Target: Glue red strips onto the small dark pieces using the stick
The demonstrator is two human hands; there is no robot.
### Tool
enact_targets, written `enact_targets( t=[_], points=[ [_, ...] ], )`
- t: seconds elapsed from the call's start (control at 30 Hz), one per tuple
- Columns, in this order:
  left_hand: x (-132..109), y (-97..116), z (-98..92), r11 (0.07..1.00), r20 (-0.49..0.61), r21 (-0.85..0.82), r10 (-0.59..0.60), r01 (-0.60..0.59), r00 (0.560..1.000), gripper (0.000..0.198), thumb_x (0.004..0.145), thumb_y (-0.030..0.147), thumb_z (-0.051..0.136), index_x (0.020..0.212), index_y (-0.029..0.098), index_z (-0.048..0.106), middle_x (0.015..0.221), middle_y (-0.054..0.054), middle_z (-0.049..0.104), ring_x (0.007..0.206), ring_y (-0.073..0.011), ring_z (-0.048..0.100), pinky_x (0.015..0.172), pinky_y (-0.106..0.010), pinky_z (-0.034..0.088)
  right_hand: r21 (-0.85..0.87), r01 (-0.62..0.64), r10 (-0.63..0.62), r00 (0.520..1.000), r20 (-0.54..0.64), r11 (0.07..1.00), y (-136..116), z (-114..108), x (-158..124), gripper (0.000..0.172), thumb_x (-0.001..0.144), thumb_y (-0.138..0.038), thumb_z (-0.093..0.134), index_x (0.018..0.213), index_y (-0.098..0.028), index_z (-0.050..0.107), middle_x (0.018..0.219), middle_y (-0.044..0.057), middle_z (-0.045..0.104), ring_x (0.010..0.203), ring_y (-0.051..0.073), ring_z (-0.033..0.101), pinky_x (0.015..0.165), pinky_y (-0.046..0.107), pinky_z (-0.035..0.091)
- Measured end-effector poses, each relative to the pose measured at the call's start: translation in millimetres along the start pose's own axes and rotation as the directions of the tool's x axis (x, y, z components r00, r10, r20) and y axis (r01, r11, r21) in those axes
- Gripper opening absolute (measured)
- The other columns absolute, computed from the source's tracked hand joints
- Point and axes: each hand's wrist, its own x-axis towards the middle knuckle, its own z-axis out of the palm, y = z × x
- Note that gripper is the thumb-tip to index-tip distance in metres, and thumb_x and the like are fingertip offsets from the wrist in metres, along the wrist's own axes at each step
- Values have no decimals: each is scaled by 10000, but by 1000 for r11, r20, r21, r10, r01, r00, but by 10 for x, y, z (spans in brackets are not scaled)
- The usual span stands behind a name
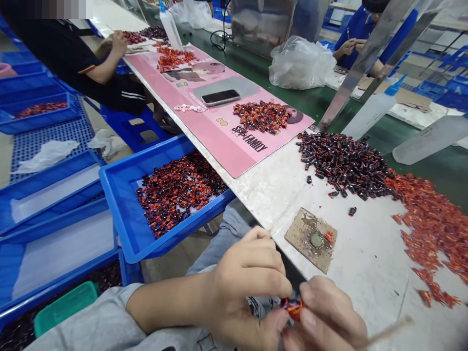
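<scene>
Item: small red-orange foil-wrapped sweet (292,308), judged light, slippery and easily crushed, best taken by its wrapper; pinched between fingers of the left hand (248,278) and right hand (325,317).

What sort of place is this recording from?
Probably a small factory workshop: a blue crate heaped with red-wrapped pieces, perhaps sweets, a long bench with loose piles, and a co-worker across it.

At six o'clock, a red-orange foil wrapper (292,308); at two, dark maroon sweets (343,163); at three, red-orange scraps (431,229); at nine, a blue crate (117,195); at twelve, a pink printed mat (219,141).
</scene>
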Motion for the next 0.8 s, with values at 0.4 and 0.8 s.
enact_targets(
  t=[0.4,0.8],
  points=[
    [-5,-7,-102,932,77,331,127,-146,989,74,825,103,535,803,169,558,617,11,583,582,-125,410,667,-341,370,304,-373,374,926,54,877,-165,24,164,199,924,-61,611,1049,-189,699,977,85,660,905,166,685,689,229,599],
    [24,-84,-99,956,105,224,170,-190,980,103,930,136,537,837,165,571,632,-3,605,552,-121,439,561,-307,320,288,-460,451,887,100,840,-229,33,185,187,940,-63,604,1009,-208,700,1031,67,652,960,135,675,762,198,583]
  ],
)
